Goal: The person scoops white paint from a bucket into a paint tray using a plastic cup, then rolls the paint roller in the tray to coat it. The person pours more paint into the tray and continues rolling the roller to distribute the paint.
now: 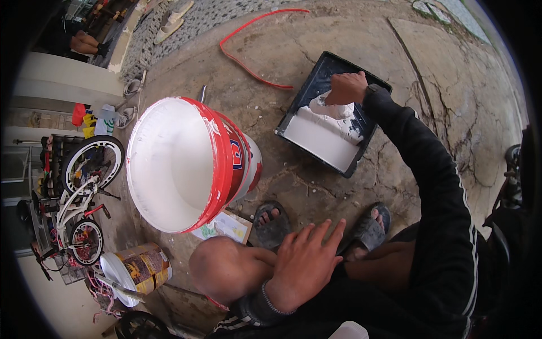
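A black paint tray [288, 120] lies on the ground ahead of me, with white paint pooled in its near end and smeared up its ramp. Over it, my right hand [347, 88] is closed, fingers curled at a rounded white paint-coated thing [334, 111] whose kind I cannot make out. To the left stands a large red and white bucket [223, 164], its inner wall coated white. My left hand [307, 263] holds nothing, fingers apart, near my bent knee [226, 268].
A red hose-like strip [243, 62] curves over cracked concrete beyond the bucket. A smaller tub [144, 270] and a white bicycle [73, 209] are at the left. A flat printed sheet [228, 227] lies beside the bucket. My sandalled feet [272, 225] are close to the tray. Shoes [168, 31] lie farther off.
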Action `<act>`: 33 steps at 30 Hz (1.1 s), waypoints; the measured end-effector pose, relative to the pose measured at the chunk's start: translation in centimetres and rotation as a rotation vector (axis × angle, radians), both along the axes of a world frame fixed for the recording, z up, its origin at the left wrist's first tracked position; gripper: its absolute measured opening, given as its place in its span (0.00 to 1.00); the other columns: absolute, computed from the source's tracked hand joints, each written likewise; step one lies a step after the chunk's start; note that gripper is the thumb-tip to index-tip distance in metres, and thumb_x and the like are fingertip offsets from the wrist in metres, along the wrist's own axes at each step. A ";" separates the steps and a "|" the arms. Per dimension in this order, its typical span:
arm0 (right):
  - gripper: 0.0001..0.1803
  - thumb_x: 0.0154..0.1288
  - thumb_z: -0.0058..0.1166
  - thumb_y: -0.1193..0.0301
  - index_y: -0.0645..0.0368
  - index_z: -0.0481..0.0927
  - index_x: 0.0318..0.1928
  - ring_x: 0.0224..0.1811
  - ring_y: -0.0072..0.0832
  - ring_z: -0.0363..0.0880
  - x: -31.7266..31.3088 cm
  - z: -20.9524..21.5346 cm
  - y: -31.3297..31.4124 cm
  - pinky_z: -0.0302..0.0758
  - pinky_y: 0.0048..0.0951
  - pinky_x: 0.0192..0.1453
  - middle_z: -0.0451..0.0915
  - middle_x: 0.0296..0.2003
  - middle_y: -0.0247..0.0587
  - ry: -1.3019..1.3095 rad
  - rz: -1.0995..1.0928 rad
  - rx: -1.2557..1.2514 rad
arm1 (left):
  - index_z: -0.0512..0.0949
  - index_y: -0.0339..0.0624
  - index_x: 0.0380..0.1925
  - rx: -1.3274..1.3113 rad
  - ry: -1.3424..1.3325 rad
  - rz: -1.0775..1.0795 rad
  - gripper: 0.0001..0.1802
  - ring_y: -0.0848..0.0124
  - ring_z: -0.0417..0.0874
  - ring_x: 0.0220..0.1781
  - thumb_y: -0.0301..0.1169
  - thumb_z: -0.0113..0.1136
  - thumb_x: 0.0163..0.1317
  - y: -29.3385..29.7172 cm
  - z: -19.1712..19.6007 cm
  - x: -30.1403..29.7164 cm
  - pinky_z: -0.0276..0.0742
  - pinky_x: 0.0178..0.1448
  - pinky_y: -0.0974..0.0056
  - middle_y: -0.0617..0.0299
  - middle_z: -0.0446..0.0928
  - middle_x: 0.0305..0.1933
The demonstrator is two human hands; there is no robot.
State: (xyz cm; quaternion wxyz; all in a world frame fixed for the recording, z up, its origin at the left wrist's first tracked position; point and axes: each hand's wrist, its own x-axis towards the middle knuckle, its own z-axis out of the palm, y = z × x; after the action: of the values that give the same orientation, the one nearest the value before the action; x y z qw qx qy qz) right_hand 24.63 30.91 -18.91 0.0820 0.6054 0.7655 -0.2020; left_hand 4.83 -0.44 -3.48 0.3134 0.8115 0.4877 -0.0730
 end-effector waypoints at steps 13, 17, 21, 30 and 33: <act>0.24 0.44 0.65 0.50 0.55 0.91 0.35 0.42 0.45 0.89 -0.6 -0.8 0.0 0.70 0.45 0.45 0.90 0.36 0.46 -0.055 0.050 0.070 | 0.65 0.48 0.76 -0.025 0.012 0.010 0.37 0.54 0.76 0.70 0.40 0.65 0.70 -0.3 0.2 0.0 0.72 0.68 0.49 0.52 0.74 0.70; 0.24 0.44 0.65 0.50 0.56 0.90 0.35 0.41 0.46 0.89 -0.4 -0.9 0.1 0.71 0.45 0.45 0.90 0.36 0.46 -0.007 0.051 0.080 | 0.65 0.48 0.76 -0.023 0.013 0.011 0.37 0.54 0.76 0.70 0.40 0.65 0.70 -0.3 0.3 0.0 0.72 0.69 0.49 0.52 0.74 0.70; 0.24 0.45 0.65 0.51 0.56 0.90 0.36 0.41 0.46 0.89 -0.9 0.4 -0.2 0.70 0.44 0.45 0.89 0.36 0.46 -0.037 0.090 0.051 | 0.65 0.48 0.76 -0.005 0.018 0.027 0.37 0.54 0.76 0.70 0.40 0.65 0.69 -0.4 0.3 -0.2 0.72 0.69 0.49 0.53 0.74 0.70; 0.21 0.46 0.63 0.53 0.51 0.91 0.38 0.44 0.43 0.89 -1.1 0.9 -0.6 0.67 0.46 0.46 0.89 0.37 0.41 -0.118 0.104 0.013 | 0.66 0.49 0.76 -0.012 0.010 0.037 0.37 0.54 0.76 0.70 0.40 0.65 0.69 -0.5 0.4 -0.3 0.72 0.68 0.49 0.53 0.74 0.70; 0.21 0.46 0.64 0.52 0.50 0.91 0.38 0.45 0.43 0.89 -1.2 0.8 -0.4 0.67 0.47 0.48 0.89 0.37 0.41 -0.088 0.096 0.025 | 0.65 0.49 0.76 -0.012 0.005 0.031 0.37 0.54 0.76 0.69 0.40 0.65 0.69 -0.4 0.3 -0.2 0.72 0.68 0.49 0.53 0.75 0.70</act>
State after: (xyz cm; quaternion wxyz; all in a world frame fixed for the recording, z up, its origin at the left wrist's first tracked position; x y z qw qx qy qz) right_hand 23.46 30.52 -18.08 0.1177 0.5774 0.7916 -0.1617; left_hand 4.58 -0.85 -3.17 0.3182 0.8018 0.5005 -0.0733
